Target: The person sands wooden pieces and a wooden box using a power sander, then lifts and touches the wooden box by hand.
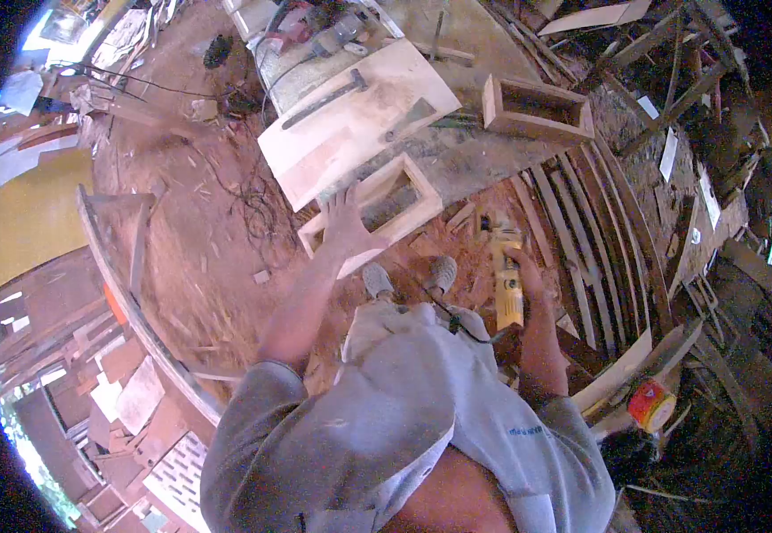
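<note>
My left hand (348, 229) lies across the left end of a rectangular wooden box frame (417, 206), fingers over its far side and thumb toward the near side. The frame is pale wood with an open middle, tilted in view. In my right hand (528, 268) is a yellow angle grinder (508, 289), gripped around its body, its metal head pointing away from me. The grinder is apart from the frame, to its right. A dark cord trails from its rear near my lap.
Beyond the frame, a pale board (368, 115) carries a hammer-like tool (324, 98). A second wooden box (541, 111) sits on the bench at the right. Long wooden slats (594, 249) lie further right. A red and yellow can (651, 405) stands at lower right. Cords and wood scraps litter the dusty ground.
</note>
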`<state>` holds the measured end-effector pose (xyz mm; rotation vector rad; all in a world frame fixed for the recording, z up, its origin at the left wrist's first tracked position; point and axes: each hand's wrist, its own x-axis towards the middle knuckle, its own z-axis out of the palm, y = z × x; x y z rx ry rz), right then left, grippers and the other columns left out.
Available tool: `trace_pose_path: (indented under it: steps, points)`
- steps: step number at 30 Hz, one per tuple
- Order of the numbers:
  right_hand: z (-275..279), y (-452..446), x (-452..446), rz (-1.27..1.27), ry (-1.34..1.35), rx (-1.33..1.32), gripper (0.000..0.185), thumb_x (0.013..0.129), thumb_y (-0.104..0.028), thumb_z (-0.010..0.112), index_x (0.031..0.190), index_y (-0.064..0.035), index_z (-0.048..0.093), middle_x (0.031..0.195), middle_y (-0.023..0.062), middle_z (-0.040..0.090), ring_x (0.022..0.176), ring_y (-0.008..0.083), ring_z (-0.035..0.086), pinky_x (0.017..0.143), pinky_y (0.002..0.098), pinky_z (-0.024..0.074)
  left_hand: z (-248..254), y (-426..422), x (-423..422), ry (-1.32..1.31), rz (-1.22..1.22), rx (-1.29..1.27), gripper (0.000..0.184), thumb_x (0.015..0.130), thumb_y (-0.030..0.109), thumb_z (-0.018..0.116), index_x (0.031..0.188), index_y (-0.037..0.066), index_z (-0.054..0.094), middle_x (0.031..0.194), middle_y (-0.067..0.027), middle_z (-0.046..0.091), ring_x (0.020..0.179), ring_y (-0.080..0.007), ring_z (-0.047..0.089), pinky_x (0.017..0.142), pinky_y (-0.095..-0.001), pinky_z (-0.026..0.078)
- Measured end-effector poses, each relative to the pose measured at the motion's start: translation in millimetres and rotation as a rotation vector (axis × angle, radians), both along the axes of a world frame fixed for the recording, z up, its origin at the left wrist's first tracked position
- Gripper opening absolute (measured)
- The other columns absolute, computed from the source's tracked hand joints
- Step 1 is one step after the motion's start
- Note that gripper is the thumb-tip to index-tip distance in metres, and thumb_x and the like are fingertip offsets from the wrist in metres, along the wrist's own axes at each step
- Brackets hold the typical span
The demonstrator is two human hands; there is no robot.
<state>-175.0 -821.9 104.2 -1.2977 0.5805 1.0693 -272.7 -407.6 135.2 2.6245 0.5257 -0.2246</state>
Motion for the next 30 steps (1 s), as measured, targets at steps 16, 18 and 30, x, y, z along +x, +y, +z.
trace_pose_path:
  steps: [16, 18, 30]
  points:
    - [-23, -121, -118, -0.741, -0.382, -0.082, 0.043, 0.097, -0.043, 0.064, 0.124, -0.0089, 0.065, 0.103, 0.0046, 0.069, 0.088, 0.0208, 0.067, 0.081, 0.0357, 0.0561, -22, 173, 140, 0.01, 0.067, 0.278, 0.146, 0.061, 0.065, 0.09, 0.163, -0.005, 0.013, 0.162, -0.0328, 0.031, 0.152, -0.046, 0.029, 0.126, -0.0522, 0.024]
    - [36, -94, -135, -0.79, -0.345, -0.079, 0.043, 0.097, -0.043, 0.063, 0.124, -0.0091, 0.064, 0.102, 0.0054, 0.07, 0.087, 0.0218, 0.067, 0.08, 0.0362, 0.0568, -26, 182, 147, 0.028, 0.026, 0.188, 0.147, 0.061, 0.064, 0.09, 0.163, -0.004, 0.011, 0.164, -0.0324, 0.028, 0.153, -0.046, 0.027, 0.127, -0.0523, 0.023]
    - [40, -114, -58, -0.928, -0.399, -0.121, 0.039, 0.094, -0.043, 0.066, 0.11, -0.0079, 0.064, 0.082, 0.0061, 0.067, 0.065, 0.0213, 0.067, 0.06, 0.0348, 0.0576, -31, 92, 193, -0.177, -0.099, 0.127, 0.12, 0.075, 0.043, 0.088, 0.164, 0.0, 0.019, 0.169, -0.0255, 0.019, 0.159, -0.0402, 0.012, 0.13, -0.0469, 0.011]
